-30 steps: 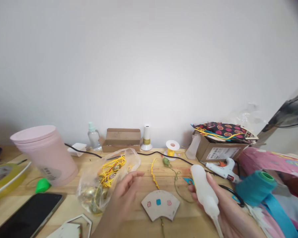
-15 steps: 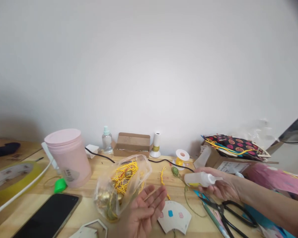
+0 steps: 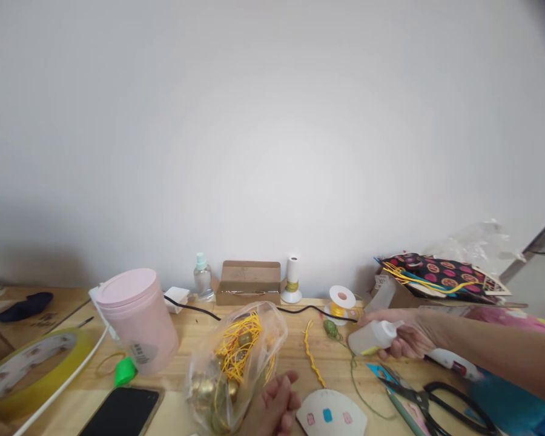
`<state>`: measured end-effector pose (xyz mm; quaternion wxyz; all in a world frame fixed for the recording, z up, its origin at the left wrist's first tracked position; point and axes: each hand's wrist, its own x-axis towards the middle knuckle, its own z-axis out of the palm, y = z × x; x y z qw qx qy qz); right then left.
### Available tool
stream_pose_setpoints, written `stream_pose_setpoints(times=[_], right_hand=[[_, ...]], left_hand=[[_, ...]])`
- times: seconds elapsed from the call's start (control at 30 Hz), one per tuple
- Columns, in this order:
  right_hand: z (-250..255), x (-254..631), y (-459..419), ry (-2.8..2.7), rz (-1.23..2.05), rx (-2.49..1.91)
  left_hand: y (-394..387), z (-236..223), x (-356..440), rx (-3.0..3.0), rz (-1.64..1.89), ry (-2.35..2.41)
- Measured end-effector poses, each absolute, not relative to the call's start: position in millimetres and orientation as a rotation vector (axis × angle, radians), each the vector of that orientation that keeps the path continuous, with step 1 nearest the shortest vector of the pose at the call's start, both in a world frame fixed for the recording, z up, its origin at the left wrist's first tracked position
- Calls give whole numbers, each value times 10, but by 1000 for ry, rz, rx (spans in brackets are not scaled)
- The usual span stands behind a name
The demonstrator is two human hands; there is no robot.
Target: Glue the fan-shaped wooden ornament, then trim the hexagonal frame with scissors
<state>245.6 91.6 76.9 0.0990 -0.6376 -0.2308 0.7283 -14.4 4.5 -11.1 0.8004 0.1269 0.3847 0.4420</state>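
Observation:
My right hand (image 3: 404, 342) is wrapped round a white squeeze bottle (image 3: 370, 339) with a narrow nozzle and a trace of yellow on its side. The bottle lies tilted above the table, nozzle towards the right. My left hand (image 3: 277, 406) is low in the middle, fingers curled in and nothing visible in them. Beside it on the right lies a white fan-shaped piece (image 3: 331, 415) with pink and blue marks, a yellow braided cord (image 3: 313, 357) running from its top. Left of that hand is a clear plastic bag (image 3: 236, 369) of yellow cords and gold bells.
Black-handled scissors (image 3: 429, 399) lie below my right hand. A pink lidded container (image 3: 138, 324), phone (image 3: 122, 412) and yellow tape roll (image 3: 36, 369) are on the left. Along the wall stand a spray bottle (image 3: 203, 278), cardboard box (image 3: 249, 297), white thread cone (image 3: 292, 281) and yellow-thread spool (image 3: 340, 303).
My left hand has gone from palm up with fingers stretched to curled, and sits lower. The view has tilted up. My right hand still holds the bottle, its nozzle now turned more upward.

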Motion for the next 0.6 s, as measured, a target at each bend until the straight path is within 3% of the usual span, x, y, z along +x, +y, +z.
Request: stream_pose_setpoints(times=[0.17, 0.4, 0.5, 0.6], right_hand=[[775, 2578, 714, -589, 2150, -1549], [539, 2442, 213, -480, 1977, -958], [334, 2252, 100, -328, 2041, -542], [166, 2063, 25, -235, 2119, -454]], left_hand=[[32, -125, -156, 297, 1019, 909], [69, 201, -224, 344, 1109, 1112], [70, 349, -132, 356, 1087, 1161], [49, 404, 50, 389, 1070, 1140]])
